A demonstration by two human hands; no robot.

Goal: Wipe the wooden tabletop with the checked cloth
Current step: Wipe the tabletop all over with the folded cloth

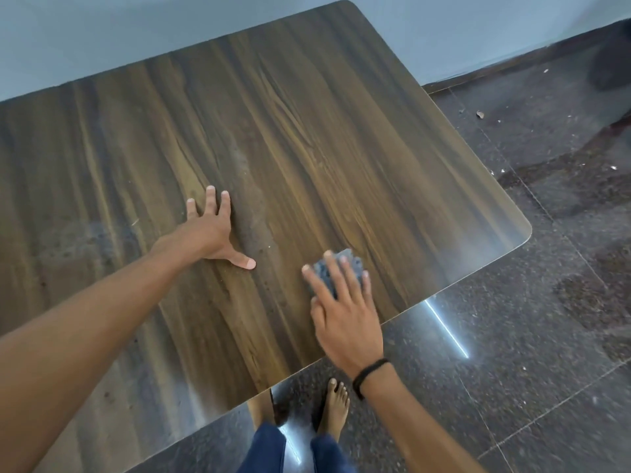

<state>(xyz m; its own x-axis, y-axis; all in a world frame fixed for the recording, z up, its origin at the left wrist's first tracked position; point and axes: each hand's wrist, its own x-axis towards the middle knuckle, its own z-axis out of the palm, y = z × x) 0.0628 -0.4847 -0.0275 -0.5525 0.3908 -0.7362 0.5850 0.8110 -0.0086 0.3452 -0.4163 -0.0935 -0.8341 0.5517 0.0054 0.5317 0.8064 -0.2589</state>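
A: Obs. – R hand is pressing the cloth flat onto the worktop, near the front edge, toward the rounded front-right corner. Fingers are lying spread and narrow-gapped over it, palm down, pinning rather than pinching. Cloth is bunched to a small wad, mostly hidden under the fingers.

B: L hand?

A: Lying flat on bare wood, well apart from the cloth, fingers fanned wide, holding nothing. Prob. bracing: body wt is leaning over the worktop, so the L is steadying while the R is working.

B: Why flat palm on the cloth?

A: Judging: spreads pressure, keeps the wad from rolling. R hand is blurring slightly, so likely mid-stroke.

B: Cloth axis?

A: Hard to call – wad is too crumpled and covered. Visible part is running approx. along the fingers, pointing away from the person toward the far-right edge. Check pattern is too blurred to read.

B: Surface?

A: Pale dusty streak showing between the two hands; dull patch at left. Judging: wiping is partway, those areas not yet done.
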